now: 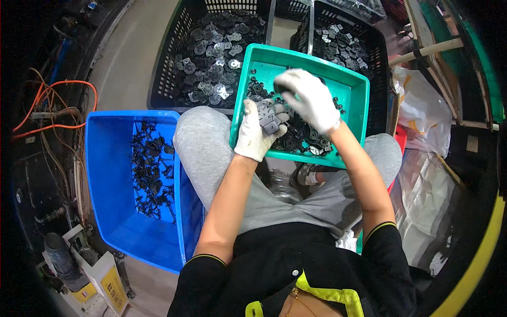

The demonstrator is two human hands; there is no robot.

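My left hand (252, 136), in a white glove, grips a dark grey, roughly round plastic part (268, 117) with a squared tab, over the green tray (360, 100). The fingers wrap round its far side. Just right of it and slightly farther away is my gloved right hand (311, 103). Its fingers are curled toward the thumb, and what they hold, if anything, is too small or hidden to name. Below both hands, the tray holds small black round pieces (319, 140) and more flat plastic parts. My legs lie on either side beneath the tray.
A blue bin (108, 174) on the left contains loose black branching plastic pieces (153, 174). Two black crates stand beyond the tray: one (169, 58) at far left and another (377, 53) at far right, both with flat dark parts. Orange cable (95, 98) hangs at left; clear plastic sheeting (425, 105) lies right.
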